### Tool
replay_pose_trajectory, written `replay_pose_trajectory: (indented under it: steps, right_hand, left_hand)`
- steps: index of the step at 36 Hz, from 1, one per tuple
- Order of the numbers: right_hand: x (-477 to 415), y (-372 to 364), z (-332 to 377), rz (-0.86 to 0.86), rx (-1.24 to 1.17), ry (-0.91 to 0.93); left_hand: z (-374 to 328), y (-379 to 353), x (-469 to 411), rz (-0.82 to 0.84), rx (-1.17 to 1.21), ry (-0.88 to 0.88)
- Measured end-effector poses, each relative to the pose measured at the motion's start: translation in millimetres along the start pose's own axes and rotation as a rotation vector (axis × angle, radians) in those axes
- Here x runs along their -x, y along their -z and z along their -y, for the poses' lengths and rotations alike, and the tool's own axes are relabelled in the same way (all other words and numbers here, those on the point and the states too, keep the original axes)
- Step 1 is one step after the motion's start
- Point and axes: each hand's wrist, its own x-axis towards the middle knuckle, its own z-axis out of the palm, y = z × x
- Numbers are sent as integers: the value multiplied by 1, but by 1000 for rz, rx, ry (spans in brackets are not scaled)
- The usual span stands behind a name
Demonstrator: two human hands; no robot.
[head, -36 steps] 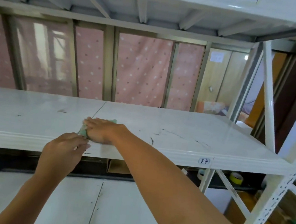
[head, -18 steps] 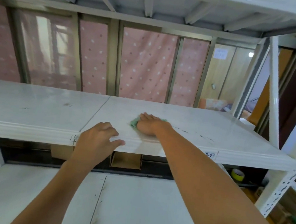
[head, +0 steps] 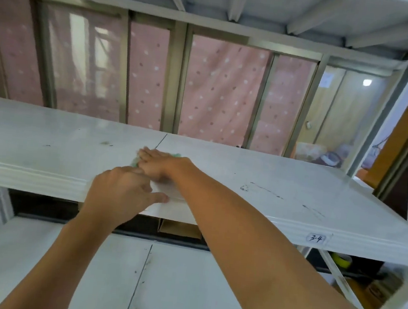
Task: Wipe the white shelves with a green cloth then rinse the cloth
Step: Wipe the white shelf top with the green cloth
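Our right hand (head: 157, 164) has swept the crumpled green cloth (head: 135, 161) left onto the white metal shelf (head: 271, 171) at its centre seam (head: 161, 140), pressing it flat-fingered. Our left hand (head: 123, 193), grasping nothing, rests before the seam and partly hides the cloth. Black scuffs (head: 260, 186) lie right of the seam.

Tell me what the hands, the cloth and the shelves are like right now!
middle shelf, dark scuff marks on its right part.
green cloth, lying on it, mostly covered.
right hand, flat, pressing the green cloth down.
left hand, rests on the middle shelf's front edge, holding nothing.
lower shelf, dark specks along its seam.
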Motion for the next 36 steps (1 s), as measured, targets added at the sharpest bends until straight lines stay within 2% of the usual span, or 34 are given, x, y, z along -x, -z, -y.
replay_pose_trajectory:
  steps: [3,7,11,15,20,26,36]
  right_hand:
    - [-14,6,-12,4,-10,-65]
    - [-23,10,-37,-43,-63,-243]
    - [-20,6,-64,-67,-131,-417]
    - [-2,-3,-77,-110,-153,-521]
    - [39,-17,-81,-140,-168,-588]
    - [82,-30,-78,-148,-133,-617]
    - [36,-5,-77,-88,-128,-579]
  left_hand:
    - [2,-1,-3,-12,-51,-60]
    - [4,-1,-5,-7,-83,-117]
    - [0,1,-7,31,-158,-75]
    - [-10,11,-9,200,-149,49]
    - [-14,14,-7,224,-103,129]
    - [-12,14,-6,182,-91,90]
    - [-9,14,-10,193,-88,81]
